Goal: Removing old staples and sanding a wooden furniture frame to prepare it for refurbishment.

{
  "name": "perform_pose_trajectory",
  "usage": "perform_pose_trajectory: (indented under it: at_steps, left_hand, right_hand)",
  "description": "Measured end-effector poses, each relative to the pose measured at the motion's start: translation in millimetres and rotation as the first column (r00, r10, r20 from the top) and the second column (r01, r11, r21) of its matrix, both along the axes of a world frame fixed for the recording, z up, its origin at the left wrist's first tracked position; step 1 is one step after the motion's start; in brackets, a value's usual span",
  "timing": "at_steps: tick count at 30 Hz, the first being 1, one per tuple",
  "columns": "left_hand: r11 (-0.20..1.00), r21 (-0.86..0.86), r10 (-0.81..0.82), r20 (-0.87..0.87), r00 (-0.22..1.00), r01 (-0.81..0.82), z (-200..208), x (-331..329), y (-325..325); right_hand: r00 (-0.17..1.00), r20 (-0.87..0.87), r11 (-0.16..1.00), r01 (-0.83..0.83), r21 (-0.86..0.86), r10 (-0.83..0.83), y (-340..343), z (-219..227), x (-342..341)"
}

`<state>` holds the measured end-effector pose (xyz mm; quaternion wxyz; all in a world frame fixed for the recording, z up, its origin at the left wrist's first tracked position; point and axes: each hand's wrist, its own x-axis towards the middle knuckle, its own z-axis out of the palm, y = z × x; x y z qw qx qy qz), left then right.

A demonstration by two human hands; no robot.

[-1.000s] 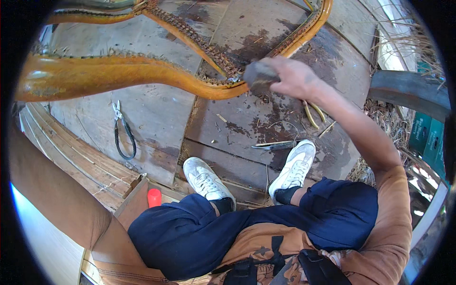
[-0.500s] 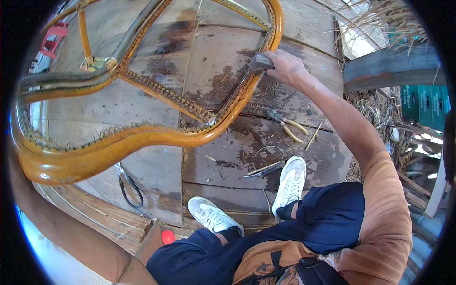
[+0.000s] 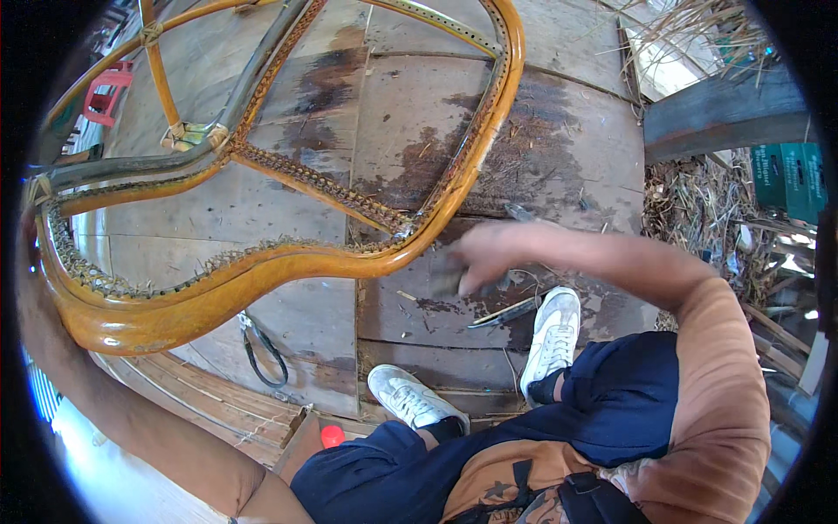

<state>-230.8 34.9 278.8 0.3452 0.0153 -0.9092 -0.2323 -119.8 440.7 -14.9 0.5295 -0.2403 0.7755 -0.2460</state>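
- From my end, R hand [image 3: 493, 251] is closed on a dark-gray pad [image 3: 448, 276]; both motion-blurred, so can't make out exact finger placement or what the pad's made of.
- Pad is low over the floorboards, just beside the frame's lower R curve; looks apart from it in my view.
- L hand [image 3: 31, 240] is mostly lost in the dark rim at the frame's far L end; can't tell if it's gripping. L forearm [image 3: 140, 410] passes under the frame's L bend.
- Rattan furniture frame [image 3: 262, 284] fills upper L & ctr: glossy golden-brown poles, drilled holes along the R pole, frayed stubs along the inner edge, diag. brace meeting the curve nr my R hand.
- Pliers [image 3: 519, 212] just above R forearm: head visible, rest hidden.
- Knife [image 3: 506, 313] lies below R hand, beside R sneaker [image 3: 554, 336]; L sneaker [image 3: 417, 402] is well apart from it.
- Black-handled pliers [image 3: 264, 351] on the boards below the frame, L of the sneakers.
- Red cap [image 3: 332, 436] next to my L knee; long thin strips [image 3: 201, 395] further L.
- Floorboards [image 3: 419, 79] have dark, wet-looking patches.
- Far R: dry straw [image 3: 698, 214], dark curved beam [image 3: 729, 127], green boxes [image 3: 790, 179]. Upper L: red plastic stool [image 3: 106, 94].
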Motion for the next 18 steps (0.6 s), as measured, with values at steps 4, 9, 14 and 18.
perform_pose_trajectory:
  at_steps: [4,9,14,18]
  left_hand:
    - [0.842,-0.538,-0.01,0.059,0.998,0.04,6,-14,-29]
    - [0.529,-0.849,-0.031,-0.023,0.999,-0.003,11,-1,-3]
    - [0.799,-0.597,-0.136,-0.069,0.988,0.069,-1,11,39]
    - [0.978,0.183,-0.081,-0.083,0.993,0.095,-6,12,52]
  right_hand:
    - [0.986,-0.129,0.995,-0.099,0.031,0.102,-68,-9,34]
    - [0.965,-0.261,0.991,0.007,-0.133,-0.042,-98,3,47]
    - [0.932,-0.362,0.973,-0.083,-0.214,-0.001,-76,-11,43]
    - [0.944,-0.321,0.996,-0.088,-0.027,0.075,-49,-29,40]
